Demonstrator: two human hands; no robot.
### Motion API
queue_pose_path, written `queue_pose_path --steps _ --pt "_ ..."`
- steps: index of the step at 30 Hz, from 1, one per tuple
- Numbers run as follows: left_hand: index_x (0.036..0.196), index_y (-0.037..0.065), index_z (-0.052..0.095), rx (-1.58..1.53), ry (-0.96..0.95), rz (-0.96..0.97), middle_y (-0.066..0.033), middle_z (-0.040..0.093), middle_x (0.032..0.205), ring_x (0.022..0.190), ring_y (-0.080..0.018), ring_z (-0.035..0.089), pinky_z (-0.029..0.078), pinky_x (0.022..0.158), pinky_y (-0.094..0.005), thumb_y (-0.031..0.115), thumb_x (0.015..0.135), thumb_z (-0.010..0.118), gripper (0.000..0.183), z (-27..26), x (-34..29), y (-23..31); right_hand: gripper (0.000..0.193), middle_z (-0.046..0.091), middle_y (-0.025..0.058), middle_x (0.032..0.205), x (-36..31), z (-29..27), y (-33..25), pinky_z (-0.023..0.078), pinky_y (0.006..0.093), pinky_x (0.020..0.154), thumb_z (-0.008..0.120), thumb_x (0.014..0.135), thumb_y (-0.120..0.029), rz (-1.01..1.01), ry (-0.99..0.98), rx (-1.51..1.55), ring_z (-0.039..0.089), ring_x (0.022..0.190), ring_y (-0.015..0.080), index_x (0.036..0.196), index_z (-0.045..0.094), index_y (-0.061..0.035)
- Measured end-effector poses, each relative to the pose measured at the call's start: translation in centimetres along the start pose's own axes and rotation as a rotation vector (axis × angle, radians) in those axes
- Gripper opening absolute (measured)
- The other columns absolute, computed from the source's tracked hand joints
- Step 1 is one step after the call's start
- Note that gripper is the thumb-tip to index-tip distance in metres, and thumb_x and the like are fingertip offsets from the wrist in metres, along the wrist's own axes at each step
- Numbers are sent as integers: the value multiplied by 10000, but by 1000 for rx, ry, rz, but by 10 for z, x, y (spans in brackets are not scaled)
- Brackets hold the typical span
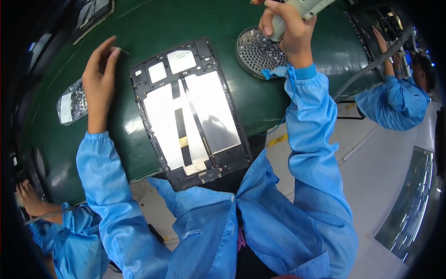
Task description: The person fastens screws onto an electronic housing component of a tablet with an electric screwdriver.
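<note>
A tablet with its back off (214,111) lies on the green table in front of me, its black frame, silver panels and dark ribbon cables exposed. My right hand (291,35) is wrapped round a pale electric screwdriver (304,9). Its nose points down at a round screw tray (251,60) with many holes and loose screws, right of the tablet. To the tablet's upper left, my left hand (100,76) has thumb and forefinger closed on a thin metal piece (124,51), too small to make out.
Left of my left hand lies a clear plastic bag (72,103) with a white label. Another device (93,18) sits at the far left. Co-workers in blue sit at the right (395,102) and lower left (69,242). A grey cable (371,65) crosses the right side.
</note>
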State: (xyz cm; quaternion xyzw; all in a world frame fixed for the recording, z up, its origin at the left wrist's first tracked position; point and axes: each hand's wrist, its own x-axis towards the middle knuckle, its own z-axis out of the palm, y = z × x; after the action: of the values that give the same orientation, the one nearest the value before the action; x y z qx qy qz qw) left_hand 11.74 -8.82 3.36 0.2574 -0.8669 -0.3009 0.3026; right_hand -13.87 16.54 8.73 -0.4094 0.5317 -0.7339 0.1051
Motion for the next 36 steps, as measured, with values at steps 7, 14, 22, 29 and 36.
queue_pose_path --steps 7,14,22,29,36 --pt "1247 39 688 -302 58 -107 -59 700 1164 1001 -134 636 499 900 -267 199 996 657 299 -10 1 -15 199 665 149 744 -2 -1 -1 496 299 471 593 873 -63 39 -6 37 531 434 151 995 640 86" --pt "1213 26 703 -366 69 -150 -67 706 1094 967 -129 641 512 870 -265 200 967 695 302 -6 -1 -6 215 675 178 790 -2 -6 2 493 296 459 578 880 -63 19 -24 22 531 431 155 1018 632 92" --pt "1223 22 698 -376 69 -195 -68 703 1091 950 -124 634 513 871 -267 197 962 701 314 -3 0 -4 259 691 222 903 0 -4 0 475 287 447 560 877 -64 29 -8 27 534 438 154 1071 616 99" --pt "1207 37 713 -379 47 -197 -63 708 1117 967 -131 637 503 891 -263 221 959 702 309 -14 -4 -6 263 655 189 776 6 -13 16 450 305 465 547 903 -93 25 -70 5 517 456 161 1065 616 102" --pt "1087 -1 758 -602 -224 -251 -39 727 932 814 -91 623 484 718 -234 211 924 732 268 -24 -5 2 307 620 176 721 18 19 -17 409 313 534 477 964 -155 13 -118 26 458 503 162 1070 613 99"
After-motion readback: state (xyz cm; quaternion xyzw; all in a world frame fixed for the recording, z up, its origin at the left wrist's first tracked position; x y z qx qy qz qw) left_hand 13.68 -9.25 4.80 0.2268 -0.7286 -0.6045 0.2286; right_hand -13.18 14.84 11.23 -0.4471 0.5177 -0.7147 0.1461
